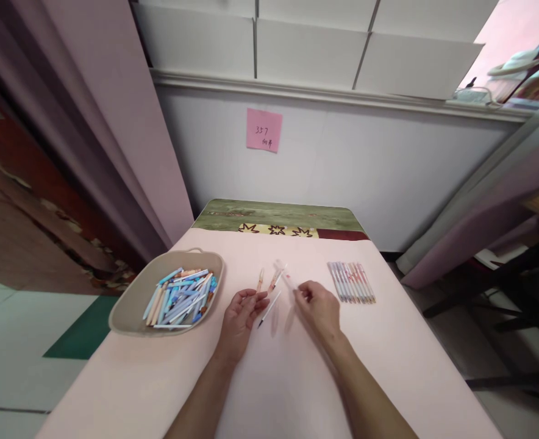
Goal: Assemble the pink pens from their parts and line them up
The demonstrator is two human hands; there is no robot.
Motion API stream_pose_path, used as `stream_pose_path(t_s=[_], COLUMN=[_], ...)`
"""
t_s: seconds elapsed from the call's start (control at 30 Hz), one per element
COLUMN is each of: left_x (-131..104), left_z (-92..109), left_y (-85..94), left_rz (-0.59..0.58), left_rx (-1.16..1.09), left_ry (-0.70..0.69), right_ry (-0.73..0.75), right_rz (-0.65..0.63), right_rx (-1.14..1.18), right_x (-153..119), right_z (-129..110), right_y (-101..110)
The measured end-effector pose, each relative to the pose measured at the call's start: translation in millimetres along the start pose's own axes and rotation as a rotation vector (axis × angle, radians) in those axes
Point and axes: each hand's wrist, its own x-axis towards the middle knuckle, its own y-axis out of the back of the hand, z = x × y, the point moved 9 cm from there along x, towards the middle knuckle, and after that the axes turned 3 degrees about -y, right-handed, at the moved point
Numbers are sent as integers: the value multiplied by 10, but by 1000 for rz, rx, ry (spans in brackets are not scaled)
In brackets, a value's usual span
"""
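My left hand (242,317) pinches a slim peach-coloured pen barrel (260,280), its pointed end up and away from me. In my right hand (317,308), the fingertips grip a pale, see-through pen part (289,280), slightly blurred, with a small reddish mark. A white pen refill (269,309) with a dark tip lies on the table between my hands. Just beyond it, a peach patterned pen piece (274,280) lies beside another thin white stick, perhaps a second refill. Small clear pieces near them are too faint to tell.
To the left stands a beige basket (125,311) full of blue, white and orange pen parts. A neat row of assembled pens (352,282) lies to the right on the pink table (288,390). A pink note (263,130) is stuck on the wall behind.
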Motion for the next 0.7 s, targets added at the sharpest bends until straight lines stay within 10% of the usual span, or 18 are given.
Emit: stream_pose_path(t_s=[0.23,0.7], left_x=[-7,-21], left_z=[4,15], left_y=[9,14], left_rz=[-1,16], left_rx=[12,56], left_ry=[5,-25], right_ry=[-351,-561], right_rz=[27,-98], right_rx=[-336,-456], right_x=[235,239], right_z=[820,1080], right_y=[363,318])
